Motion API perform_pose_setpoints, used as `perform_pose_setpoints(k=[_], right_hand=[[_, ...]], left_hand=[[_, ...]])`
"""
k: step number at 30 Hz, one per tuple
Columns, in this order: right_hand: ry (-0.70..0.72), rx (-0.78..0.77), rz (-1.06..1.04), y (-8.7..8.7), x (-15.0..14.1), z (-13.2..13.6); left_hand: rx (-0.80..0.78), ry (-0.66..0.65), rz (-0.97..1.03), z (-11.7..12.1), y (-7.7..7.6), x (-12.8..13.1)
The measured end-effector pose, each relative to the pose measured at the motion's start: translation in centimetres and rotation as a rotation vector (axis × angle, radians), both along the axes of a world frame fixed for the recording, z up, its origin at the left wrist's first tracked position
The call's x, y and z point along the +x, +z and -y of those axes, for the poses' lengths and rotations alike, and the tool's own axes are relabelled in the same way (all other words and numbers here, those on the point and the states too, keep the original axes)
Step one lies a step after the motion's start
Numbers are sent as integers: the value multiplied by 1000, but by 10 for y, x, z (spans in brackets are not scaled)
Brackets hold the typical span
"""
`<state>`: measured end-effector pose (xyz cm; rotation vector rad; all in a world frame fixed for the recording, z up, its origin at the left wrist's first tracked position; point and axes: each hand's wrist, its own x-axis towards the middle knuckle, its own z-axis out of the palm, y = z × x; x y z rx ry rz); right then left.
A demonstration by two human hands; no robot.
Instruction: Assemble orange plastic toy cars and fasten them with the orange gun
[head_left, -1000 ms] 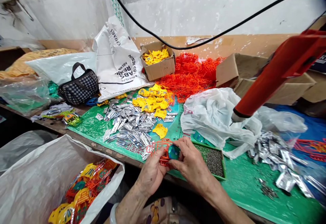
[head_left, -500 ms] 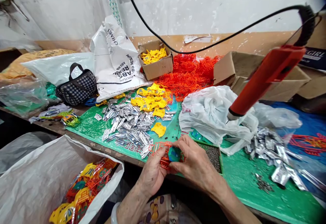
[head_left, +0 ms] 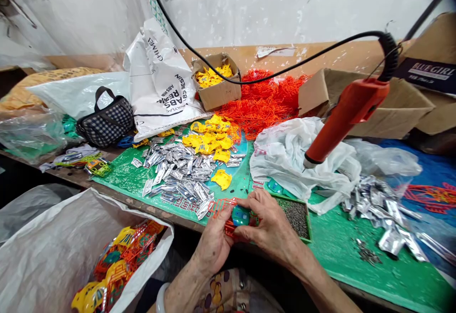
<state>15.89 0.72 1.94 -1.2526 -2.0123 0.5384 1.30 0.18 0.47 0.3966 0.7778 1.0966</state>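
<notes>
My left hand (head_left: 213,244) and my right hand (head_left: 272,230) meet at the near table edge, both pinched on one small toy: an orange plastic frame (head_left: 223,207) with a blue-green piece (head_left: 240,216) pressed onto it. The fingers of both hands are closed round it. Just right of the hands sits a green tray of small dark screws (head_left: 297,215). An orange electric screwdriver (head_left: 340,120) hangs on a black cable above the table, apart from both hands.
Silver pieces (head_left: 180,175), yellow pieces (head_left: 210,139) and a heap of orange frames (head_left: 261,101) lie on the green mat (head_left: 342,251). A white sack (head_left: 46,251) of assembled toys stands at lower left. Plastic bags (head_left: 302,158), cardboard boxes (head_left: 215,85) and a checked pouch (head_left: 107,120) are around.
The hanging screwdriver has swung left and lower. My hands stay at the table edge, shifting the toy slightly between the fingers.
</notes>
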Motion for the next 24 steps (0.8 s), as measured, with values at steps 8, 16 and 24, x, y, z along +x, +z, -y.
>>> perform_pose_setpoints(k=[8, 16, 24], right_hand=[[-39, 37, -48, -4, -5, 1], [-149, 190, -2, -8, -16, 12], [-112, 195, 34, -13, -15, 20]], left_hand=[[-7, 75, 4, 2, -2, 1], [82, 62, -55, 4, -7, -3], [240, 29, -188, 8, -5, -1]])
